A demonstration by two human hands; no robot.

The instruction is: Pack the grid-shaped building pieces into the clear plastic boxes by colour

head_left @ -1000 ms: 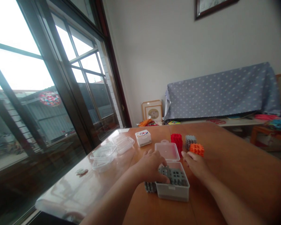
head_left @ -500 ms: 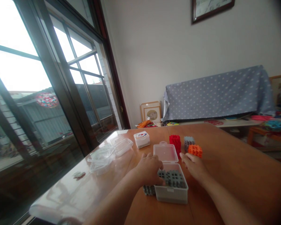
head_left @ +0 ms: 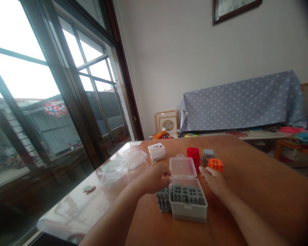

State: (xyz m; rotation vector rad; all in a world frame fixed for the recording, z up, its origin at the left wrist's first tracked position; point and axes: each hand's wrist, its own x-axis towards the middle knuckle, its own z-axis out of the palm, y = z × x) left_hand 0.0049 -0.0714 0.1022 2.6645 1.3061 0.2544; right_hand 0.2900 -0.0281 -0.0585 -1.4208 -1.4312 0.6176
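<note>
An open clear plastic box (head_left: 189, 212) stands near the table's front, its lid (head_left: 182, 166) folded back. Grey lattice blocks (head_left: 187, 194) lie inside it. Another grey lattice block (head_left: 163, 200) touches the box's left side. My left hand (head_left: 155, 177) hovers at the left of the lid, above that block, fingers curled but apart, holding nothing. To the right of the box is my right hand (head_left: 214, 179), fingers partly extended and holding nothing visible, close to an orange lattice block (head_left: 215, 164). Behind are a red block (head_left: 193, 158) and a grey block (head_left: 208, 156).
Clear plastic containers (head_left: 113, 171) stand on the left of the table (head_left: 259, 191). A white box with a printed label (head_left: 156, 152) is farther back. Small flat pieces (head_left: 88, 189) lie near the left edge. A dotted cloth (head_left: 238, 102) hangs beyond the table.
My left hand has moved out of the box, up and to the left, uncovering the grey blocks. My right hand has barely moved; the view has shifted slightly.
</note>
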